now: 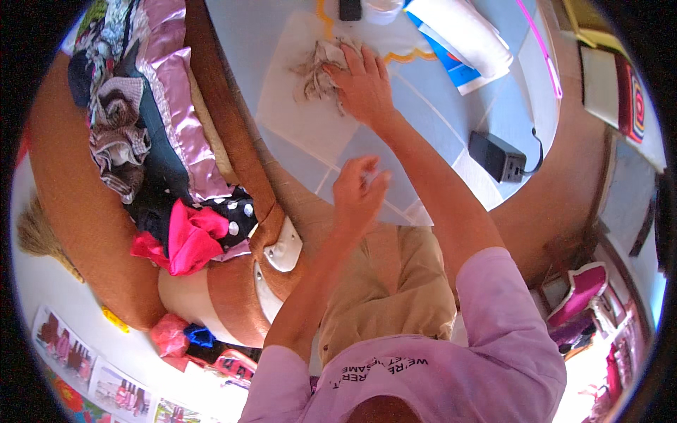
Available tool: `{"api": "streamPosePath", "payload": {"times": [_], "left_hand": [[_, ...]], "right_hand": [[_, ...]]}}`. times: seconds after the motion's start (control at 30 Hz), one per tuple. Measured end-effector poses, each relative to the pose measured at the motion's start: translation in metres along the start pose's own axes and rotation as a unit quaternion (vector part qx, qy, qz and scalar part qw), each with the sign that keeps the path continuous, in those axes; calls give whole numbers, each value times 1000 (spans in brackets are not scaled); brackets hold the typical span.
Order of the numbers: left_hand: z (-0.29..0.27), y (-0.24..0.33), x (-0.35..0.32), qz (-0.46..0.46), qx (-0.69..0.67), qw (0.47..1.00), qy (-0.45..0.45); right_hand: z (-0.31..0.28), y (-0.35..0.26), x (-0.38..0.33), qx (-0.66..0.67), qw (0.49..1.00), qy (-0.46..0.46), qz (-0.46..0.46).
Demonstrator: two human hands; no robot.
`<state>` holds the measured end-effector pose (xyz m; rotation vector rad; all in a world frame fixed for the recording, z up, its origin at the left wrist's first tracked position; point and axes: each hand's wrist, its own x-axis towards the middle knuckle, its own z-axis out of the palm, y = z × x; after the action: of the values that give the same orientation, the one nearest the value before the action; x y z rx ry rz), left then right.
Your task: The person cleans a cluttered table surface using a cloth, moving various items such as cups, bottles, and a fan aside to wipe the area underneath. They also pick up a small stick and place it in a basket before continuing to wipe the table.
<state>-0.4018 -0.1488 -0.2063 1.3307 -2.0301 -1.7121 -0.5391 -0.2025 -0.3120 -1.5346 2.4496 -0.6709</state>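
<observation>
Head view shows the right hand (367,81) lying with spread, unclosed grip on the crumpled whitish cloth (310,79), at the far left of the tabletop (434,99). Nearer, the left hand (357,192) is blurred, its half-curled fingers apart.

Fisheye view, all 4 corners black, straight edges bowing toward the rim, white glare blown out at lower left and lower right, cool light on the pale tabletop (431,106), left hand (358,190) smeared by motion blur, soft detail near the edges
</observation>
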Motion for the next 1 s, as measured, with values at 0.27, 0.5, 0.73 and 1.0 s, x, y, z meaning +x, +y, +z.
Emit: {"api": "streamPosePath", "payload": {"times": [0.27,0.5,0.73,1.0], "left_hand": [[-58,-105,-107,-164,-90,981,52],[-81,-97,-150,-266,-150,951,52],[-120,-94,-151,-274,-150,946,80],[-132,-158,-176,-343,-236,899,137]], "right_hand": [[50,-59,76,-31,997,73,-21],[48,-114,-13,-11,987,2,-160],[-20,-100,-197,-43,957,-273,-84],[14,-113,-86,-121,968,-194,-99]]}}
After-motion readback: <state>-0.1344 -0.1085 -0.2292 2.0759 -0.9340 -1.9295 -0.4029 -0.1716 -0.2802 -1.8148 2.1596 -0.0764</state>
